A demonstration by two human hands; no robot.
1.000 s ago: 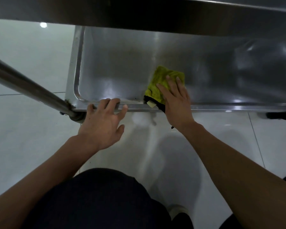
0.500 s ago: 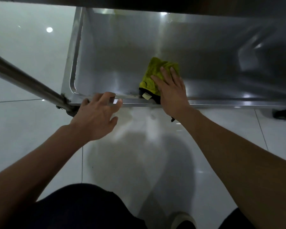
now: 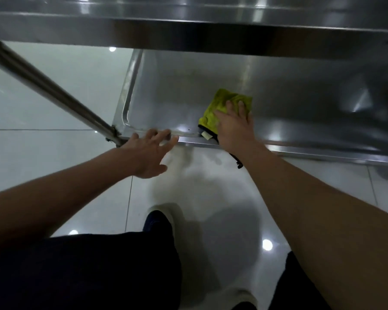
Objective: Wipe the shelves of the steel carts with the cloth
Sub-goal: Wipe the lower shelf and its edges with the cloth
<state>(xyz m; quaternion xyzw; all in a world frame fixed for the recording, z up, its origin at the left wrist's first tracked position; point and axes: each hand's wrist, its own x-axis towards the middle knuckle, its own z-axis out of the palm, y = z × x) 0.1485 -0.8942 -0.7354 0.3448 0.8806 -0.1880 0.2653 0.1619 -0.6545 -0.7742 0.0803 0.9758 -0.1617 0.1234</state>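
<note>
Our right hand lies flat, fingers straight, pressing the yellow cloth onto the lower shelf near its front edge. A dark corner of the cloth hangs over that edge below our wrist. Our left hand is spread, fingertips resting on the shelf's front rim, just left of the cloth, beside the cart's post. An upper shelf runs overhead above the pale tiled floor.
</note>
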